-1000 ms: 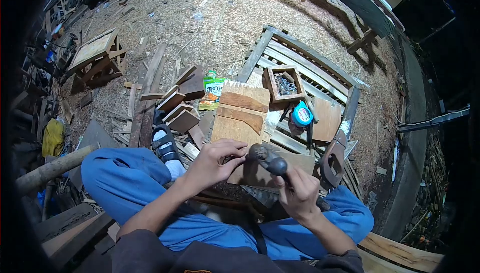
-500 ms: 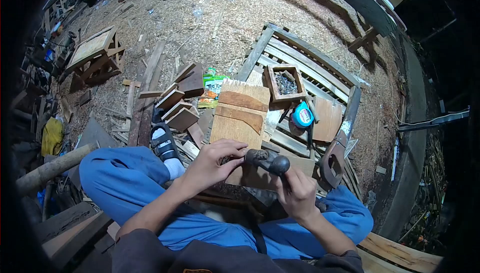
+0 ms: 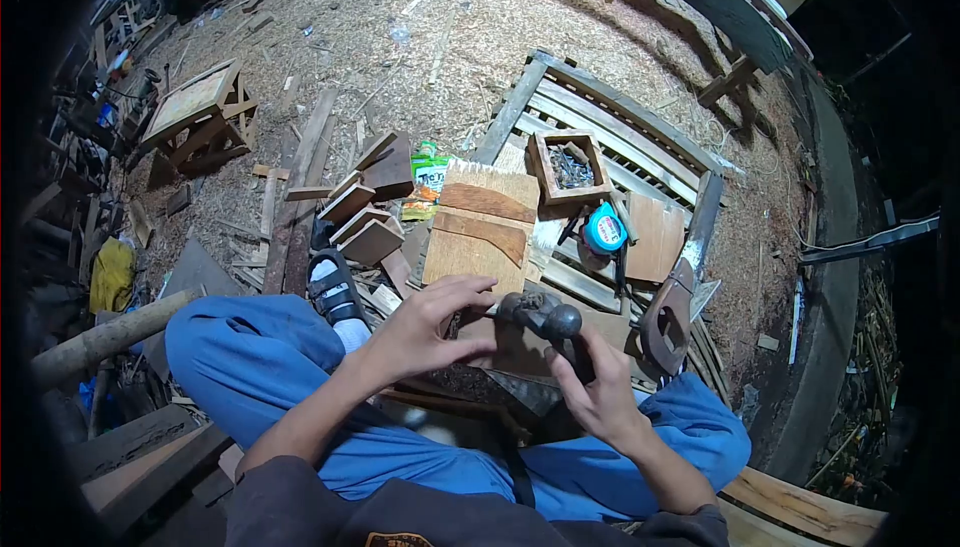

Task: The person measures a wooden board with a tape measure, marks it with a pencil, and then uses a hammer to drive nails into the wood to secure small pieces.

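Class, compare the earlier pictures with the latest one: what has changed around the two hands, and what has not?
The left hand has opened: its thumb has moved away from the forefinger, towards the person. Whether it let anything go cannot be seen. The hammer's rounded end has shifted slightly away from the person. The right hand still grips the hammer; the tape measure stayed put.
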{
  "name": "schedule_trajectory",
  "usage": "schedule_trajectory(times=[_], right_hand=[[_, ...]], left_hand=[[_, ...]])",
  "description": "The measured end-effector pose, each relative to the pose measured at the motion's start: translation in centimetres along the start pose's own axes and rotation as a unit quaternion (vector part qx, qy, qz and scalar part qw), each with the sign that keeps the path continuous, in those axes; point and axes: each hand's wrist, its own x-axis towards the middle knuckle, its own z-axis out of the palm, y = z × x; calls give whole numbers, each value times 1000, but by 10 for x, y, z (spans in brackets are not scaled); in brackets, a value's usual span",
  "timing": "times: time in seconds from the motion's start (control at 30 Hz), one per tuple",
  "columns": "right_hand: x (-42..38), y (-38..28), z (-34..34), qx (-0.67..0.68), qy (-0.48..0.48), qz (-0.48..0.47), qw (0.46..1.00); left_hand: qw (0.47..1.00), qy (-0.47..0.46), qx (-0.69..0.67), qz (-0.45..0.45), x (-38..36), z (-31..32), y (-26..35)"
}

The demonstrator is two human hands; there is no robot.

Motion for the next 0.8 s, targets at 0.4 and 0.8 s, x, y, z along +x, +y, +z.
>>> schedule_trajectory(times=[0.4,0.8], right_hand=[[-4,6,-4,7,70,22,997],[-9,-4,4,-83,58,-97,990]], left_hand=[[991,-96,83,51,-3,-7,0],[997,-42,37,48,-3,-3,-16]])
